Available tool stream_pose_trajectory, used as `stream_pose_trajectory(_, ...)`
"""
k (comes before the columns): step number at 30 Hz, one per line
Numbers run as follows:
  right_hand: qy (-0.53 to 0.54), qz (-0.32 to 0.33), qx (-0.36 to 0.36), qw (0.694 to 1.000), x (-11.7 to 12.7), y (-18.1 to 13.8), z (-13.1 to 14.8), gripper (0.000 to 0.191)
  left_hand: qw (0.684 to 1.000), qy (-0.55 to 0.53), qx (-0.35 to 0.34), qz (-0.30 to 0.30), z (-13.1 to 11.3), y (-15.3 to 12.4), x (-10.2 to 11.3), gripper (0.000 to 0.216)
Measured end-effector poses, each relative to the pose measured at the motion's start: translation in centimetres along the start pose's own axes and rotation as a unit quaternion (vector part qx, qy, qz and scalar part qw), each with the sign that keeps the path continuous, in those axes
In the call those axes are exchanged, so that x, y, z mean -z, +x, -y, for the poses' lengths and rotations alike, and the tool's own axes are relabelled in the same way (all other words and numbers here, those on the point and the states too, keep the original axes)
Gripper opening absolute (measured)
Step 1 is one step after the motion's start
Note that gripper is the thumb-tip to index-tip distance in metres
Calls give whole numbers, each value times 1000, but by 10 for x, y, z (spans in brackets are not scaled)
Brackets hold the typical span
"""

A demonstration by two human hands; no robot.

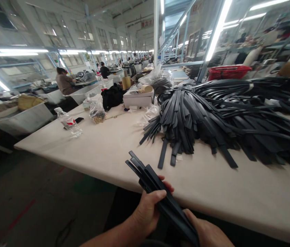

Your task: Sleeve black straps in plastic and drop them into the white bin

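Note:
My left hand [148,209] wraps its fingers round a bundle of several flat black straps [147,175], whose free ends point up and to the left over the table's near edge. At the bundle's lower end, my right hand [206,231] is closed around the same straps at the bottom of the view. A big heap of the same black straps [211,120] lies on the cream table [103,147] just beyond my hands, spreading off to the right.
A plastic water bottle [69,122] lies at the table's left end beside a dark phone [79,120], a clear bag [97,111], a black bag [112,96] and a white box [137,97]. A red basket [227,72] stands behind the heap. People work at far benches.

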State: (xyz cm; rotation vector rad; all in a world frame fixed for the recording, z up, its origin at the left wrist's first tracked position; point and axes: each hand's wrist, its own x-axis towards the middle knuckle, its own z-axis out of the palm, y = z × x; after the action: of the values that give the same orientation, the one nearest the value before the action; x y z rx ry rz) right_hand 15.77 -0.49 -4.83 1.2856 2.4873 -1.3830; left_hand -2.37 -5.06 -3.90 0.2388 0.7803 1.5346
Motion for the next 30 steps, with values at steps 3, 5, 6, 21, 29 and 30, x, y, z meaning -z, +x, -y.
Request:
stream_pose_trajectory(3, 74, 59, 35, 995, 4, 15, 13, 35, 999, 28, -24, 4, -15, -1, 5, 42)
stream_pose_trajectory(5, 158, 118, 62, 978, 16, 22, 16, 43, 998, 33, -39, 25, -22, 0, 4, 40)
stream_pose_trajectory(6, 206, 154, 72, 964, 23, 25, 16, 49, 998, 33, -44, 41, -25, 2, 3, 38)
stream_pose_trajectory(21, 453, 436, 28, 777, 38, 78, 34, 43, 941, 193, -33, 276, -55, 21, -25, 54)
stream_pose_trajectory(29, 333, 104, 109, 931, 44, 55, 38, 10, 978, 205, -13, 32, -26, 8, -5, 35)
stream_pose_trajectory(30, 329, 86, 113, 934, 41, 53, 39, 9, 977, 212, -20, 22, -24, 6, -4, 33)
